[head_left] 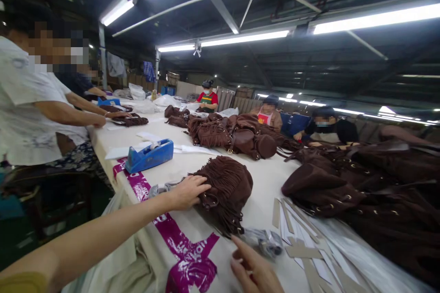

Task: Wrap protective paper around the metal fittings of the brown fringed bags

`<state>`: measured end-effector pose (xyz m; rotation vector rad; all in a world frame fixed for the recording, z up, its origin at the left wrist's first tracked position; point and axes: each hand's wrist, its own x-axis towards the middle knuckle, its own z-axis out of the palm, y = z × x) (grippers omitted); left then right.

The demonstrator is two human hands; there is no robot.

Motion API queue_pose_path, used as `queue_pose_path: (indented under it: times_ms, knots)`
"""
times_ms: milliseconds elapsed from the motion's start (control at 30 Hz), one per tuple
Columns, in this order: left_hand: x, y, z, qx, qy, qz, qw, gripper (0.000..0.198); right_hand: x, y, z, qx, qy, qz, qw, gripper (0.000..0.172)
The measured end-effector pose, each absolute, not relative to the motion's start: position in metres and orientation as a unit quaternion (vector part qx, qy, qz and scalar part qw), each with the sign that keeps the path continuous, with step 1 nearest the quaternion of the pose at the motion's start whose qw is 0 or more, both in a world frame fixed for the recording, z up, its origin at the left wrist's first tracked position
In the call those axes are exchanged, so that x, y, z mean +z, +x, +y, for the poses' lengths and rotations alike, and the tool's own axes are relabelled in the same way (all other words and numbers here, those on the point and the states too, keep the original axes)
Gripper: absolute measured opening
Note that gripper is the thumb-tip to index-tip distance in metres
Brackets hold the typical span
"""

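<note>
A dark brown fringed bag (228, 187) lies on the white-covered table in front of me. My left hand (188, 191) rests on the bag's left side, its fingers stretched out over the fringe. Just below the bag's near end is my right hand (252, 268), fingers apart and holding nothing; the lower part of it is cut off by the frame. Clear plastic wrapping (264, 241) lies by the bag's lower right, and more grey plastic (163, 188) shows behind my left wrist.
A blue tape dispenser (151, 155) stands left of the bag. Purple printed tape (175, 233) runs along the table edge. Cardboard and paper strips (305, 252) lie at right, beside piled brown bags (357, 192). More bags (233, 132) lie farther back. Co-workers stand around the table.
</note>
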<state>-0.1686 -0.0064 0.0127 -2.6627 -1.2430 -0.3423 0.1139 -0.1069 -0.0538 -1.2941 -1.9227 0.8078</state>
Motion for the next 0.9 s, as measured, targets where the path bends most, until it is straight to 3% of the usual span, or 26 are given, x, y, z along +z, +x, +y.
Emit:
queue_pose_path:
  times_ms: [167, 300, 333, 467, 600, 900]
  knots:
    - [-0.015, -0.133, 0.027, -0.089, -0.856, -0.495, 0.12, 0.049, -0.017, 0.112, -0.04, 0.189, -0.565, -0.75, 0.288, 0.048]
    - [-0.016, -0.127, 0.034, -0.091, -0.848, -0.51, 0.108, 0.061, 0.003, 0.117, -0.008, 0.176, -0.611, -0.708, 0.306, 0.019]
    - [-0.013, -0.127, 0.031, -0.108, -0.856, -0.495, 0.1, 0.06, 0.003, 0.115, -0.005, 0.183, -0.616, -0.7, 0.313, 0.017]
    - [-0.003, -0.122, 0.015, -0.217, -0.87, -0.439, 0.058, 0.035, -0.008, 0.085, 0.0, 0.241, -0.616, -0.664, 0.349, 0.033]
    - [-0.007, -0.105, 0.012, -0.234, -0.838, -0.491, 0.025, 0.027, -0.019, 0.05, 0.018, 0.286, -0.618, -0.623, 0.386, 0.035]
    - [-0.036, -0.112, 0.019, -0.251, -0.841, -0.475, -0.06, 0.033, -0.024, 0.056, 0.033, 0.148, -0.571, -0.703, 0.398, 0.007]
